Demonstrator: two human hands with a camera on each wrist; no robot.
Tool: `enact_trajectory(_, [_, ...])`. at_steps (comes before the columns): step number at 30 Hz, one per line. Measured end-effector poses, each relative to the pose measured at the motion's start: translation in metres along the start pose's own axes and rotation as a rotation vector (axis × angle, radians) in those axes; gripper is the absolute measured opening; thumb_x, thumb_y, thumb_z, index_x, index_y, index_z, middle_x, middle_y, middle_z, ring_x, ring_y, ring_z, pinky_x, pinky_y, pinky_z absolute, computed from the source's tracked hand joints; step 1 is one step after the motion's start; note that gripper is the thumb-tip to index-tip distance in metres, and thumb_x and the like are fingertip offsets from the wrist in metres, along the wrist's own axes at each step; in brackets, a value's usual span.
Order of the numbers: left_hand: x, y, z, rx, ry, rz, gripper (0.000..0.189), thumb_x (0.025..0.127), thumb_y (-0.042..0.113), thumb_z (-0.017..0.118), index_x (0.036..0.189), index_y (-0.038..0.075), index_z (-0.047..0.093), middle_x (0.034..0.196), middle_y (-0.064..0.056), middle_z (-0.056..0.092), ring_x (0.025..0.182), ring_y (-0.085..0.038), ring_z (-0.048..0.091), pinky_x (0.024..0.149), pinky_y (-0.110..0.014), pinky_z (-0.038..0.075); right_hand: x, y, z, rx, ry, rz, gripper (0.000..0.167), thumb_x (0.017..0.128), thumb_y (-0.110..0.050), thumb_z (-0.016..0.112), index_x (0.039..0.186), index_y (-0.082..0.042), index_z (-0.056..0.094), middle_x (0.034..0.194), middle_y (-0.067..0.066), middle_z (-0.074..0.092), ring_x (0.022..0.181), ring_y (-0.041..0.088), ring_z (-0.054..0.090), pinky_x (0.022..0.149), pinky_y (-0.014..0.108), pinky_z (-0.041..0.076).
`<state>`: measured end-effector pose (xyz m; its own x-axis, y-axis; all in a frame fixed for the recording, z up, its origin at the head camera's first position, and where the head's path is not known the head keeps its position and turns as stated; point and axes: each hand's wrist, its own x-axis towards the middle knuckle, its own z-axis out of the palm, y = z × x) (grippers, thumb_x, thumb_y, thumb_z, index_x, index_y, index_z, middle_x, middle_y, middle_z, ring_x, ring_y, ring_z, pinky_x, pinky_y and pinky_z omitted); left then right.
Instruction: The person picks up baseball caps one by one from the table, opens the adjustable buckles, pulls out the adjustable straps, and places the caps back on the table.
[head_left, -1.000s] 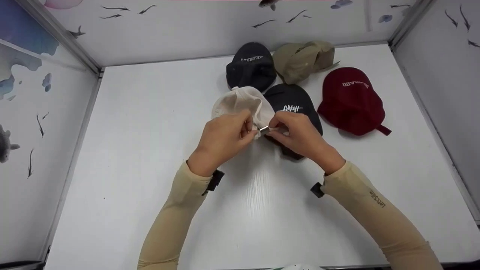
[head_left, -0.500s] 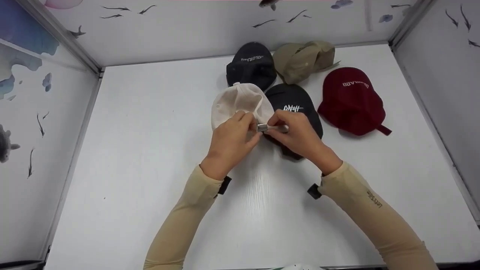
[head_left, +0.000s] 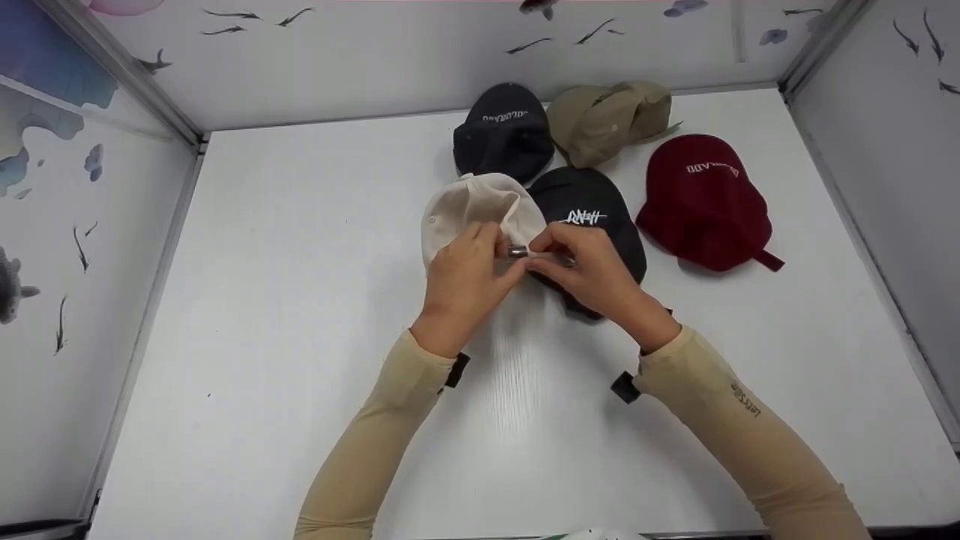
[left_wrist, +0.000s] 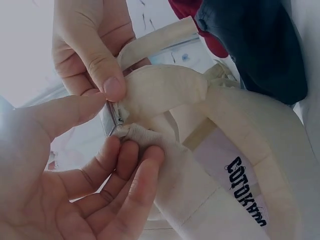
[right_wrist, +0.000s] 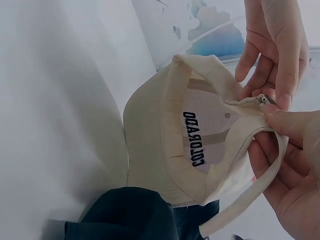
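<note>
A cream baseball cap (head_left: 487,199) is held by its back strap between both hands, its inside lettering visible in the right wrist view. My left hand (head_left: 465,281) pinches the strap at a small metal buckle (head_left: 517,251), thumb on one side and fingers on the other. Right beside it, my right hand (head_left: 596,266) grips the strap (right_wrist: 245,135) between thumb and fingers. The loose strap end (right_wrist: 215,225) hangs past the right fingers in the right wrist view. Fingers partly cover the buckle.
A black cap (head_left: 589,199) with white lettering lies just behind the right hand. Farther back on the white table (head_left: 300,300) are a dark navy cap (head_left: 502,139) and an olive cap (head_left: 607,124). A dark red cap (head_left: 701,202) sits to the right. Walls enclose the table.
My left hand has shifted right toward the right hand. The buckle has moved slightly left and turned more level. The cream cap lifted a little, then came back down.
</note>
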<state>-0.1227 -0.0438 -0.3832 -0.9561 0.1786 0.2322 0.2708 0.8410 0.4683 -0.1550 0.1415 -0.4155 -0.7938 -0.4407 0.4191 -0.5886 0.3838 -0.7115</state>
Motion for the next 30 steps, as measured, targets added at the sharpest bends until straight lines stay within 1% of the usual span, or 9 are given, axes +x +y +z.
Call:
enact_trajectory(4, [0.0003,-0.001,0.0022,0.001,0.009,-0.015,0.03,0.088,0.034,0.074,0.086,0.009,0.059,0.087,-0.005,0.06,0.078,-0.021,0.062,0.073,-0.038,0.053,-0.0007,0.0,0.0011,0.022,-0.002,0.012,0.012,0.087,-0.013,0.075,0.091,-0.003,0.07,0.087,0.007,0.073,0.076,0.006,0.06,0.071,0.013,0.048])
enact_trajectory(8, [0.0006,-0.0013,0.0034,0.005,0.014,-0.031,0.03,0.09,0.035,0.072,0.085,0.008,0.059,0.086,-0.006,0.06,0.078,-0.021,0.061,0.071,-0.038,0.052,-0.0013,0.0001,0.0019,0.053,-0.019,0.026,0.01,0.089,-0.011,0.073,0.094,-0.002,0.071,0.091,0.008,0.074,0.083,0.007,0.065,0.076,0.012,0.05])
enact_trajectory(13, [0.0016,0.0006,0.0037,0.004,-0.002,-0.056,0.029,0.089,0.035,0.07,0.085,0.008,0.059,0.087,-0.006,0.06,0.077,-0.022,0.061,0.069,-0.038,0.052,-0.0018,0.001,0.003,0.066,-0.025,0.02,0.008,0.091,-0.009,0.07,0.095,-0.002,0.071,0.092,0.008,0.074,0.085,0.008,0.066,0.078,0.011,0.05])
enact_trajectory(16, [0.0023,0.0021,0.0038,0.002,-0.024,-0.075,0.029,0.088,0.034,0.069,0.085,0.008,0.058,0.087,-0.006,0.06,0.077,-0.022,0.06,0.07,-0.038,0.051,-0.0025,0.0021,0.0036,0.065,-0.019,0.01,0.006,0.092,-0.007,0.069,0.095,-0.002,0.071,0.092,0.008,0.074,0.084,0.008,0.065,0.076,0.011,0.05])
enact_trajectory(19, [0.0026,0.0032,0.0038,-0.003,-0.049,-0.094,0.028,0.088,0.033,0.068,0.086,0.008,0.057,0.087,-0.007,0.059,0.077,-0.023,0.06,0.07,-0.037,0.05,-0.0032,0.0018,0.0042,0.067,-0.009,0.001,0.006,0.092,-0.007,0.069,0.095,-0.002,0.072,0.09,0.008,0.074,0.077,0.006,0.062,0.071,0.011,0.048])
enact_trajectory(22, [0.0029,0.0037,0.0039,-0.002,-0.06,-0.1,0.027,0.087,0.032,0.067,0.087,0.007,0.057,0.088,-0.007,0.058,0.077,-0.023,0.06,0.07,-0.037,0.05,-0.0032,0.001,0.0052,0.073,0.002,-0.008,0.005,0.092,-0.007,0.069,0.094,-0.003,0.072,0.088,0.007,0.073,0.071,0.005,0.056,0.067,0.013,0.045])
enact_trajectory(25, [0.003,0.0037,0.0043,0.013,-0.059,-0.096,0.027,0.086,0.033,0.066,0.087,0.008,0.056,0.087,-0.007,0.058,0.077,-0.023,0.06,0.068,-0.038,0.05,-0.0031,0.0009,0.0064,0.076,0.01,-0.014,0.005,0.091,-0.007,0.07,0.093,-0.003,0.072,0.085,0.007,0.073,0.068,0.005,0.053,0.065,0.014,0.044])
enact_trajectory(30, [0.0021,0.0035,0.0042,0.042,-0.05,-0.086,0.027,0.084,0.033,0.064,0.087,0.007,0.056,0.086,-0.008,0.058,0.075,-0.025,0.061,0.066,-0.039,0.051,-0.003,-0.0004,0.0079,0.071,0.009,-0.021,0.007,0.092,-0.011,0.071,0.09,-0.004,0.072,0.083,0.006,0.071,0.069,0.005,0.053,0.066,0.014,0.044])
